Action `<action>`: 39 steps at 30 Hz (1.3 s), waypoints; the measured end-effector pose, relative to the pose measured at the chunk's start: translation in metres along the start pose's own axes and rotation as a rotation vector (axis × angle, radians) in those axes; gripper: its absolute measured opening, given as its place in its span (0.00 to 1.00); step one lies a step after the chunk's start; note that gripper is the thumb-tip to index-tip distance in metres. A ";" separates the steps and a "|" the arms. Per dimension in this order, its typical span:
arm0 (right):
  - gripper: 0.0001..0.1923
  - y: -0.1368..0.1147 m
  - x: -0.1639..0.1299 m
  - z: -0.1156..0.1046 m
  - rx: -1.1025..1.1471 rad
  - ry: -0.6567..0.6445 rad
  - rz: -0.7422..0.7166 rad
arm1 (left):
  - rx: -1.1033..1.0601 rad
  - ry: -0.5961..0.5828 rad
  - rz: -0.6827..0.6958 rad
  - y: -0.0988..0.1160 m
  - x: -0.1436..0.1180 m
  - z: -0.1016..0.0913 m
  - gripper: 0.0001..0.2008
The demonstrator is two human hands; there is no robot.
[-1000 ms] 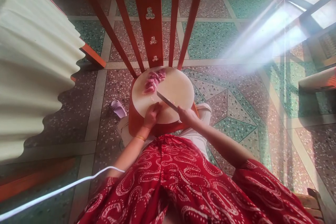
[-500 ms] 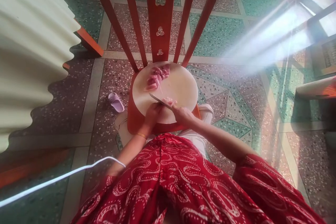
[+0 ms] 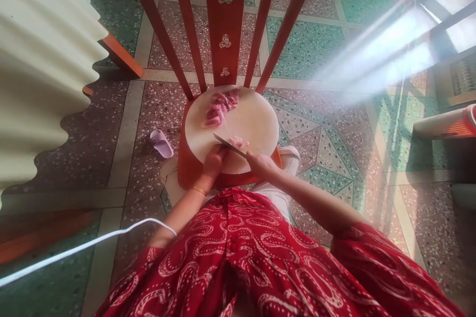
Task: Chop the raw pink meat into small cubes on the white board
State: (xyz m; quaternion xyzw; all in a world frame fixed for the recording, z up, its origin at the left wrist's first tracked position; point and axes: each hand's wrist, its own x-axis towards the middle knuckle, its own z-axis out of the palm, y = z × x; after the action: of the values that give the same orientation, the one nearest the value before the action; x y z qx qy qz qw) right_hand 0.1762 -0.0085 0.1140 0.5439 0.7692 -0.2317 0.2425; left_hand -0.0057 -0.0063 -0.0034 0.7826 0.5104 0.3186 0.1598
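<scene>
My right hand (image 3: 261,164) is closed round the handle of a knife (image 3: 229,145), whose blade slants up and left across the near part of a round, pale cutting board (image 3: 260,119). My left hand (image 3: 215,159) lies at the board's near left edge, just below the blade. Its fingers are curled, and whatever they press on is hidden behind the knife and hand. Small pale pink meat pieces (image 3: 238,142) lie just beyond the blade. Farther back on the board sits a pile of darker red raw meat (image 3: 220,108).
The board rests on the seat of a red wooden chair (image 3: 185,168) with a slatted back. A lilac slipper (image 3: 162,143) lies on the terrazzo floor at left. Cream scalloped cloth (image 3: 44,74) hangs at left. A white cord (image 3: 85,244) crosses the lower left.
The camera view has shifted slightly. Both hands and the knife stay almost where they were on the board, and the meat pieces look much the same.
</scene>
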 end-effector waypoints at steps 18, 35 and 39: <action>0.12 0.007 -0.018 0.007 0.022 0.084 0.020 | 0.036 0.111 -0.031 0.005 -0.002 -0.001 0.11; 0.18 -0.013 0.026 -0.010 0.080 0.189 -0.123 | 0.031 0.075 -0.012 0.001 0.002 0.000 0.11; 0.14 0.020 -0.010 0.006 0.091 0.074 0.069 | 0.035 0.057 0.000 0.000 0.002 -0.002 0.11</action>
State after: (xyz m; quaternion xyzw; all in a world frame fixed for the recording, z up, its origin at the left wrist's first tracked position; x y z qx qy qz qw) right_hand 0.1987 -0.0131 0.1134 0.5888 0.7471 -0.2377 0.1965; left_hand -0.0061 -0.0052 -0.0012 0.7759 0.5203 0.3317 0.1316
